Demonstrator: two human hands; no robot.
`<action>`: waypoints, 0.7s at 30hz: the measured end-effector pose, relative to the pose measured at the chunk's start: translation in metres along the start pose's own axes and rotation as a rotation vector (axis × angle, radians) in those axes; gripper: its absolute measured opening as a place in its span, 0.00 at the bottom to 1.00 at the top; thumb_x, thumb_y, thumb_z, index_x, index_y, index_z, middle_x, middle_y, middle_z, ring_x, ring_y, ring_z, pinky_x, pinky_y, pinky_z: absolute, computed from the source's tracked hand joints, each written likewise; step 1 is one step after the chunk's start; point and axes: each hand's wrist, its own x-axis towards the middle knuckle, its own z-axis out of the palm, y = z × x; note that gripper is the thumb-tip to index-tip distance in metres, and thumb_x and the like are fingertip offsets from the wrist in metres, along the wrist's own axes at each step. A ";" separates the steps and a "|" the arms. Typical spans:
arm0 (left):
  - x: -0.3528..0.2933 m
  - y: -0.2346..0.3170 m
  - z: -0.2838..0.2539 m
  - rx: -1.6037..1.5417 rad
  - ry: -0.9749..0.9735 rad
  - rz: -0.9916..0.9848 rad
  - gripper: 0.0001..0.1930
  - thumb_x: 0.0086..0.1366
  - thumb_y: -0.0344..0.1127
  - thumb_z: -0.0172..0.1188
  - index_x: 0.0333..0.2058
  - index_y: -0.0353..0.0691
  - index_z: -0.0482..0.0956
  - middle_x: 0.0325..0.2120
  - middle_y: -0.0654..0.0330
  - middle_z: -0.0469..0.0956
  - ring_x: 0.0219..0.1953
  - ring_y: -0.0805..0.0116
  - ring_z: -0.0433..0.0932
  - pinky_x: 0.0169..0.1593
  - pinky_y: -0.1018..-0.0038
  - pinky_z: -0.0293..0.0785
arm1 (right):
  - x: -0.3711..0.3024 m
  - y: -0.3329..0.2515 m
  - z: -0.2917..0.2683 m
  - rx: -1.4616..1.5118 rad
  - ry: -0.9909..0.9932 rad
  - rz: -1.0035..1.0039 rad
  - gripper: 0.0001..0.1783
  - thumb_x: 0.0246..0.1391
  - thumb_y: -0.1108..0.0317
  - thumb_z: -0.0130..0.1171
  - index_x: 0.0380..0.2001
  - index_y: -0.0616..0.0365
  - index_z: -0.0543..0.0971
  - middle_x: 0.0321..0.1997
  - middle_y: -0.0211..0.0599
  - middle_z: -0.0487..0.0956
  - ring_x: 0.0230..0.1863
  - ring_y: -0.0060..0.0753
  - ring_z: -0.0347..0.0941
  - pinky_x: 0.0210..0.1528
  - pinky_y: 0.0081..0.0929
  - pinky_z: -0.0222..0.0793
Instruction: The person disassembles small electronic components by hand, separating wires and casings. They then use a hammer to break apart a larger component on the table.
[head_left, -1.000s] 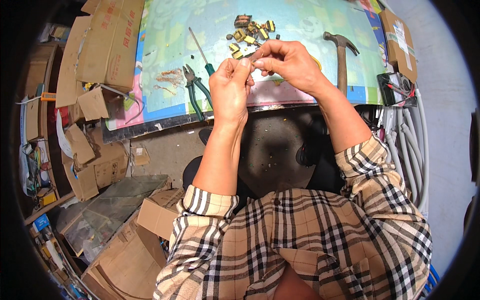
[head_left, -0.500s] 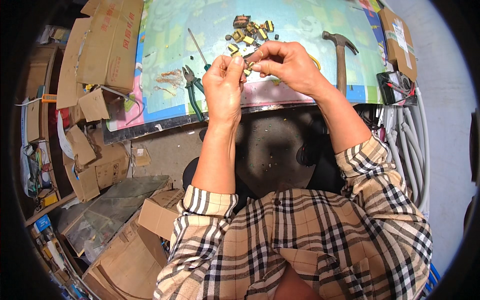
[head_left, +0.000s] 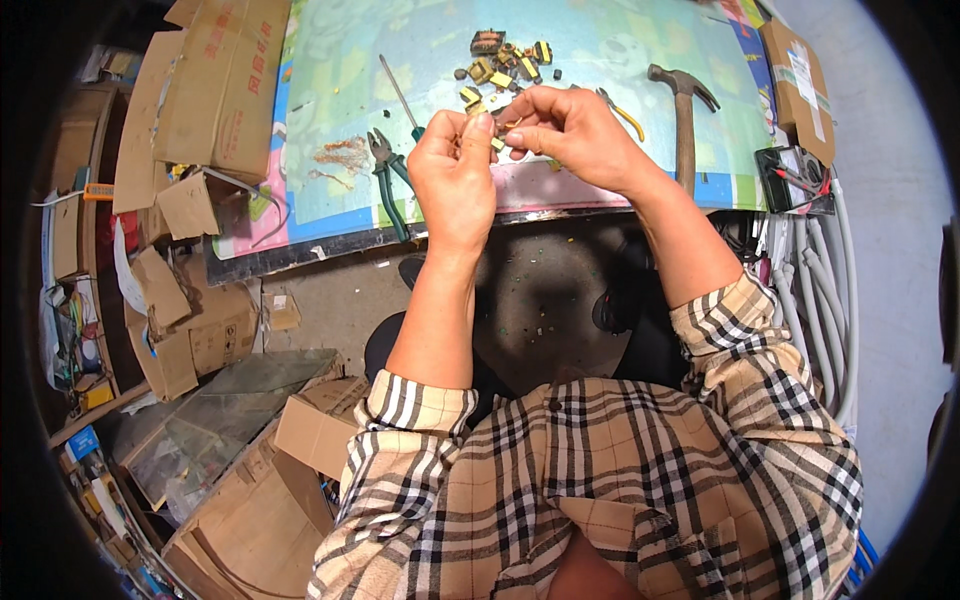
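My left hand (head_left: 455,180) is closed, pinching a small yellow coil (head_left: 497,144) between thumb and fingers above the near part of the table. Thin copper wire (head_left: 512,124) runs from the coil to my right hand (head_left: 575,137), whose thumb and forefinger are pressed together on it. My fingers hide most of the coil. Just beyond them lies a pile of yellow and black coils (head_left: 501,70). Green-handled pliers (head_left: 384,180) and a screwdriver (head_left: 400,92) rest left of my left hand.
A claw hammer (head_left: 684,130) lies at the right, near yellow-handled pliers (head_left: 630,118). Loose copper wire (head_left: 343,156) sits on the left of the table mat (head_left: 350,60). Cardboard boxes (head_left: 215,90) stand at the left edge, and a multimeter (head_left: 795,178) is at the right.
Both hands stay together at the coil. The loop of copper wire that stood up by my right fingers now lies lower between the hands, and the right fingers have closed in slightly.
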 end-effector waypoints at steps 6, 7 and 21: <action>0.001 0.006 -0.004 -0.106 -0.009 -0.089 0.10 0.65 0.35 0.58 0.26 0.39 0.72 0.19 0.68 0.70 0.20 0.84 0.61 0.21 0.85 0.53 | 0.001 0.001 -0.005 0.018 -0.104 -0.031 0.10 0.54 0.71 0.58 0.38 0.65 0.78 0.29 0.33 0.80 0.33 0.21 0.76 0.40 0.21 0.73; 0.002 0.008 -0.005 -0.109 -0.023 -0.121 0.10 0.65 0.34 0.57 0.25 0.39 0.72 0.18 0.68 0.70 0.20 0.84 0.62 0.23 0.84 0.55 | 0.001 0.001 -0.005 0.029 -0.093 -0.019 0.10 0.54 0.71 0.58 0.39 0.65 0.78 0.29 0.33 0.80 0.33 0.21 0.76 0.40 0.21 0.72; 0.003 -0.003 -0.009 0.089 0.004 -0.024 0.11 0.65 0.33 0.57 0.24 0.37 0.72 0.18 0.67 0.70 0.20 0.82 0.61 0.25 0.82 0.56 | 0.001 0.004 -0.006 0.134 -0.100 0.039 0.07 0.55 0.69 0.59 0.33 0.62 0.76 0.27 0.33 0.78 0.30 0.23 0.77 0.31 0.19 0.71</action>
